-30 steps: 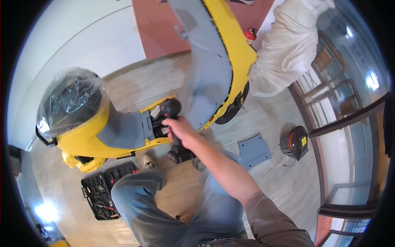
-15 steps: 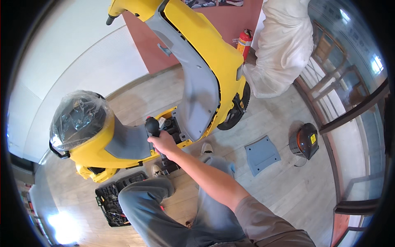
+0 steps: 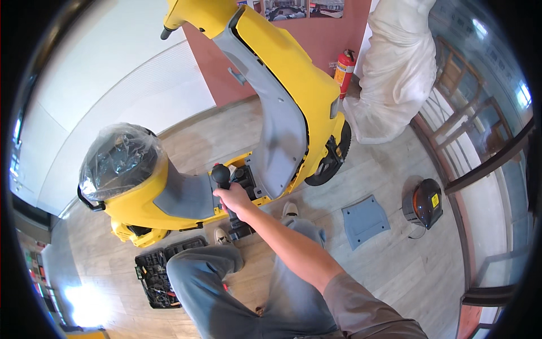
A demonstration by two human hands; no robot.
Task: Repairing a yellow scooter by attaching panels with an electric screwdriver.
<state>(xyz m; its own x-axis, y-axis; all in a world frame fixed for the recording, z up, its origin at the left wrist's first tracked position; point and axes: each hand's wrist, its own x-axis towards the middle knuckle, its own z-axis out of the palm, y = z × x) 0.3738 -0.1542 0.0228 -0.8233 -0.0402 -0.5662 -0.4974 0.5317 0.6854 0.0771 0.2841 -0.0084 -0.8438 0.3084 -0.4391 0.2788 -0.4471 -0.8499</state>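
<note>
My right hand (image 3: 236, 200) is closed around the handle of a black cordless drill (image 3: 221, 174). Its rounded body points toward the scooter, and its base shows below my fingers. Just beyond lies the open floorboard compartment of a yellow and grey scooter (image 3: 183, 198), with dark parts inside; I cannot make out whether the drill touches it. My left hand is out of the picture. A grey plastic panel (image 3: 366, 221) with holes near its corners lies on the floor to the right.
Clear plastic film (image 3: 121, 161) covers the scooter's seat. An open black tool case (image 3: 155, 282) lies near my left leg. A black and orange scooter part (image 3: 423, 203) sits by the glass wall. Behind the front wheel are a red fire extinguisher (image 3: 344, 73) and a white draped object (image 3: 395, 73).
The whole view has shifted slightly, so the scooter and floor items appear a little farther right and lower. My right hand keeps its grip on the drill near the compartment.
</note>
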